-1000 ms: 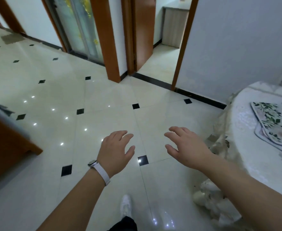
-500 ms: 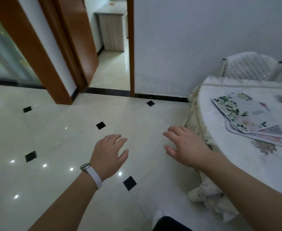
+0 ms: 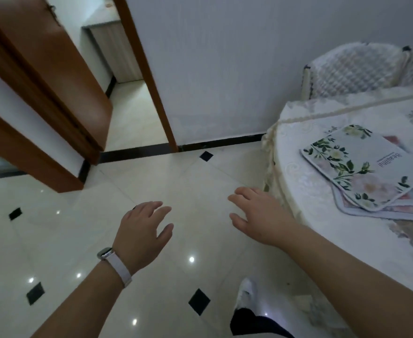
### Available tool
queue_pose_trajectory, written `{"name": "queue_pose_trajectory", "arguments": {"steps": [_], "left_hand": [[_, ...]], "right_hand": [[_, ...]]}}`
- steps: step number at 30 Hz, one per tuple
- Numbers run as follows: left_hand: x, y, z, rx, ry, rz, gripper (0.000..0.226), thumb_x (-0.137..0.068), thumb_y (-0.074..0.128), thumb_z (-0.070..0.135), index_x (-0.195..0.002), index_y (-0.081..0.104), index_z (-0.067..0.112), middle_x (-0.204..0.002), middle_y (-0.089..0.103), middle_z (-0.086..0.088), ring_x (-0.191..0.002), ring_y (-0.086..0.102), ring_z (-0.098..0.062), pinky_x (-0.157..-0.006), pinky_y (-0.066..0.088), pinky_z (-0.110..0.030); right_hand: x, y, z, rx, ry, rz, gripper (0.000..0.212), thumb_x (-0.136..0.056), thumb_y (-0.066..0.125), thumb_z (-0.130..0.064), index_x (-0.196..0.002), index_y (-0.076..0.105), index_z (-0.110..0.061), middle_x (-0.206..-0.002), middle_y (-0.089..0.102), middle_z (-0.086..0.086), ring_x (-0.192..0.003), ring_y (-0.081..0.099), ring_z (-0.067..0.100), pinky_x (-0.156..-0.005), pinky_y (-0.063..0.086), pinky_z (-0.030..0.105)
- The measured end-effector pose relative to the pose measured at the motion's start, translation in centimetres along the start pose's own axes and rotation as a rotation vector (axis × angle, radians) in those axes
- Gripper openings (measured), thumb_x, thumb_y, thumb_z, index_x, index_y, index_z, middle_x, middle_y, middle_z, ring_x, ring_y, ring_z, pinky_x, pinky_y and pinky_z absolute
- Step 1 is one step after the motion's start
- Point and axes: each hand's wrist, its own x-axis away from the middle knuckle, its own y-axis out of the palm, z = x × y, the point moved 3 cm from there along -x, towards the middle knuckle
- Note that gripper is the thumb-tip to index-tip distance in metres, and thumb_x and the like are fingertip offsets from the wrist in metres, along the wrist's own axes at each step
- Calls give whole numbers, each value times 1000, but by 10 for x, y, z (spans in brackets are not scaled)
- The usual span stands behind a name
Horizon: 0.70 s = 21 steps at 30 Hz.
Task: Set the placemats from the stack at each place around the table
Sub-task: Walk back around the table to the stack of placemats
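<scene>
A stack of floral placemats (image 3: 361,167) lies on the round table (image 3: 322,215) at the right, which wears a white embroidered cloth. The top mat shows green leaves and pale flowers. My left hand (image 3: 143,234), with a white watch at the wrist, hovers over the floor with relaxed fingers and holds nothing. My right hand (image 3: 259,215) floats just left of the table's edge, fingers spread loosely, empty. Both hands are apart from the stack.
A covered chair (image 3: 351,69) stands behind the table against the white wall. An open wooden door (image 3: 54,76) and a doorway are at the upper left. Glossy tiled floor (image 3: 200,191) spreads below my hands. My white shoe (image 3: 248,296) shows at the bottom.
My view has swung right, bringing the table and the placemat stack further into sight. Both hands stayed out in front, empty, with the right one now nearer the table's edge.
</scene>
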Motion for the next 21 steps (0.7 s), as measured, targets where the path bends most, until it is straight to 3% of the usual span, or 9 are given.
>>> {"name": "queue_pose_trajectory", "arguments": {"steps": [7, 14, 21], "left_hand": [[-130, 3, 51, 29, 143, 24, 48, -81, 44, 46, -113, 68, 19, -114, 68, -3, -105, 62, -25, -83, 49, -44], [-230, 26, 77, 72, 308, -28, 48, -83, 44, 47, -115, 67, 19, -115, 67, -4, -106, 62, -24, -83, 52, -44], [-347, 61, 115, 162, 574, -50, 43, -82, 49, 44, -111, 69, 18, -112, 67, -4, -103, 62, -26, -81, 50, -41]], "right_hand": [[-45, -47, 103, 6, 149, 60, 54, -86, 38, -50, -122, 61, -18, -123, 62, 4, -106, 59, 28, -85, 51, 41], [-64, -71, 159, 19, 312, 73, 53, -86, 37, -48, -121, 63, -18, -119, 63, 5, -103, 60, 28, -82, 52, 41], [-87, -73, 215, 31, 557, 40, 60, -86, 30, -53, -129, 57, -21, -131, 58, 2, -115, 55, 27, -91, 48, 43]]}}
